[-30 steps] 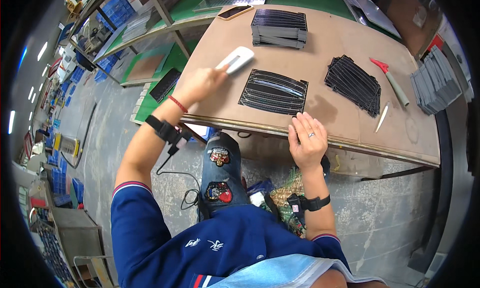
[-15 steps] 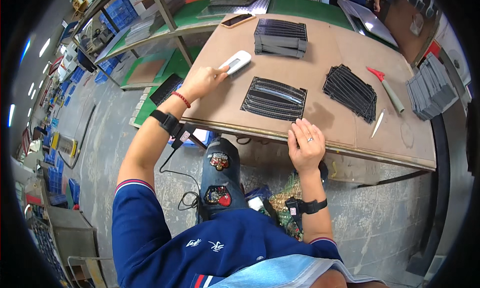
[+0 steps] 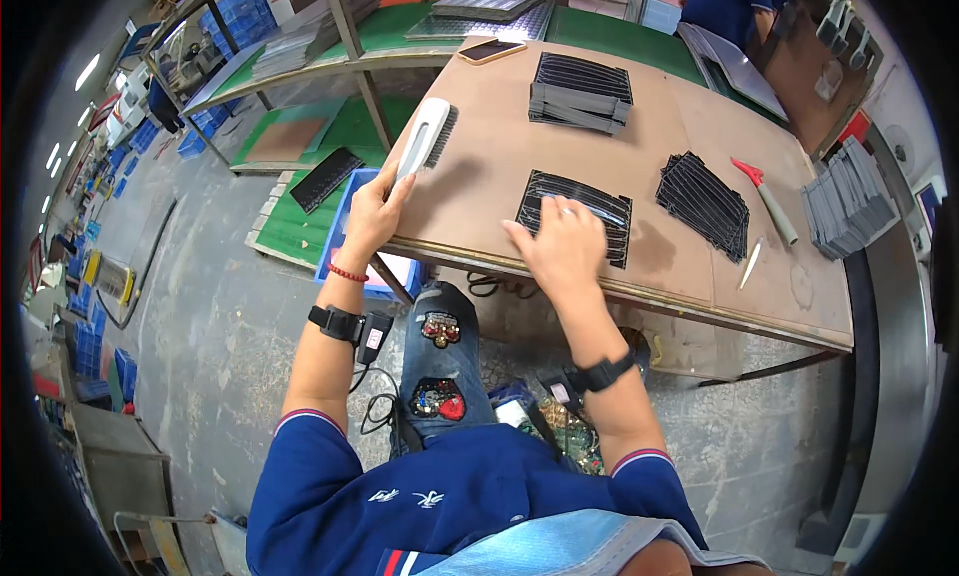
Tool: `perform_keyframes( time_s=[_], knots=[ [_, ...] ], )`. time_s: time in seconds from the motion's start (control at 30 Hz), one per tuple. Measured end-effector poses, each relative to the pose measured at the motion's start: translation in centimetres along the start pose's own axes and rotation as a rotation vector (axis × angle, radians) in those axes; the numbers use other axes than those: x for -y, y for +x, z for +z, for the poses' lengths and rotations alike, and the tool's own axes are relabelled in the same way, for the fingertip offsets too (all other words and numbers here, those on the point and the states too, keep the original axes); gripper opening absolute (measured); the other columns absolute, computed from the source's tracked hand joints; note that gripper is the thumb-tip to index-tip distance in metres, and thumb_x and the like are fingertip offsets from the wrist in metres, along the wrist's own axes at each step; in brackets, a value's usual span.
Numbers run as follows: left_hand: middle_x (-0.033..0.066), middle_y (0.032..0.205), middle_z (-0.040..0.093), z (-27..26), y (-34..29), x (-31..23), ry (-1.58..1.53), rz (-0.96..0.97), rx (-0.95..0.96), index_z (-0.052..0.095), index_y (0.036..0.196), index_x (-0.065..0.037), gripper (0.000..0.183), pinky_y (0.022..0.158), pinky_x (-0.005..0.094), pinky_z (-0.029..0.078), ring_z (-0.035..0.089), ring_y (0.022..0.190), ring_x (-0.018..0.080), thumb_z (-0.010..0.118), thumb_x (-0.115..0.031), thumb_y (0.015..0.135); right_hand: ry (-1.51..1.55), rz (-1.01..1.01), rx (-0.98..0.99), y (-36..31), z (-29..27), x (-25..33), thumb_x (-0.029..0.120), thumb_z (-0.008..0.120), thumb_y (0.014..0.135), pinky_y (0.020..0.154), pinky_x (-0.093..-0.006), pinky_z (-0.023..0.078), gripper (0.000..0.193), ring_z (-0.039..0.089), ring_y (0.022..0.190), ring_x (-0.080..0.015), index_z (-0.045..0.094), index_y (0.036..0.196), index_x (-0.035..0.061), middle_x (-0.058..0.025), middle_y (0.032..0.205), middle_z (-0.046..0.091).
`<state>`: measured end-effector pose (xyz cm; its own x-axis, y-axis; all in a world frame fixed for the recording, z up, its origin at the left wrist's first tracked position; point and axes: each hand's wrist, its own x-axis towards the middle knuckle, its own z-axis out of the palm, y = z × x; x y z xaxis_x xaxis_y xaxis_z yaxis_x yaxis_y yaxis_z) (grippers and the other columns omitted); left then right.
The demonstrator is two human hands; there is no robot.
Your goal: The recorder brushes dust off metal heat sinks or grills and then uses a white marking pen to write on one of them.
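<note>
My left hand (image 3: 374,214) grips the handle end of a white brush (image 3: 427,131), held up near the table's left edge with its dark bristles facing right. Before me lies a black slotted sheet (image 3: 609,238) with thin curved strips. Over its left part is my right hand (image 3: 561,244), fingers stretched out and holding nothing; whether the fingertips touch the sheet, I cannot tell. To the right, several similar black pieces lie in a fanned stack (image 3: 703,206). Another stack (image 3: 581,94) of black and grey pieces sits farther back.
On the brown table (image 3: 489,191) are a phone (image 3: 491,50), a red-and-grey tool (image 3: 767,201), a thin white stick (image 3: 751,263) and a bundle of grey pieces (image 3: 849,201). A blue crate (image 3: 340,238) stands below the left edge. Another person (image 3: 721,11) is at the far right.
My left hand has lifted the brush off the table and drawn it back left, turning it more upright. My right hand has moved from the table's front edge onto the black slotted sheet's area.
</note>
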<state>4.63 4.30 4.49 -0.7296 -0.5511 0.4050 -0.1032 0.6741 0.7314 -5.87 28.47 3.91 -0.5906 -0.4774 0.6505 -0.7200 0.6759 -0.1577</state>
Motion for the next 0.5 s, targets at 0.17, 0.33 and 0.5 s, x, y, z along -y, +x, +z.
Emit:
perform_keyframes(
  time_s=[0.17,0.33,0.5],
  knots=[
    [-0.0011,0.064,0.044,-0.4,0.0,1.0,-0.137,-0.053,0.002,0.058,0.124,-0.005,0.04,0.055,0.0259,0.036,0.039,0.06,0.0077,0.058,-0.029,0.093,-0.08,-0.01,0.239,1.1,2.4,2.2,0.037,0.069,0.077,0.081,-0.0387,0.048,0.042,0.06,0.101,-0.0293,0.065,0.094,-0.0005,-0.0139,0.099,0.066],
    [-0.0037,0.065,0.043,-0.3,-0.1,1.4,-0.233,0.002,-0.023,0.058,0.124,-0.002,0.041,0.054,0.025,0.034,0.037,0.061,0.0068,0.058,-0.028,0.092,0.246,-0.391,0.27,-1.8,-0.3,1.3,0.01,0.058,0.079,0.089,-0.0401,0.047,0.018,0.06,0.105,-0.029,0.065,0.093,0.0014,-0.0153,0.104,0.066],
    [-0.0033,0.065,0.044,-0.1,0.0,1.8,-0.244,0.06,-0.03,0.058,0.122,-0.001,0.04,0.054,0.0255,0.034,0.039,0.061,0.0071,0.059,-0.028,0.092,0.427,-0.336,0.257,-2.5,-3.6,-3.4,0.0,0.058,0.074,0.093,-0.0397,0.045,0.02,0.062,0.103,-0.0266,0.067,0.09,0.0081,-0.0099,0.102,0.068]
  ],
)
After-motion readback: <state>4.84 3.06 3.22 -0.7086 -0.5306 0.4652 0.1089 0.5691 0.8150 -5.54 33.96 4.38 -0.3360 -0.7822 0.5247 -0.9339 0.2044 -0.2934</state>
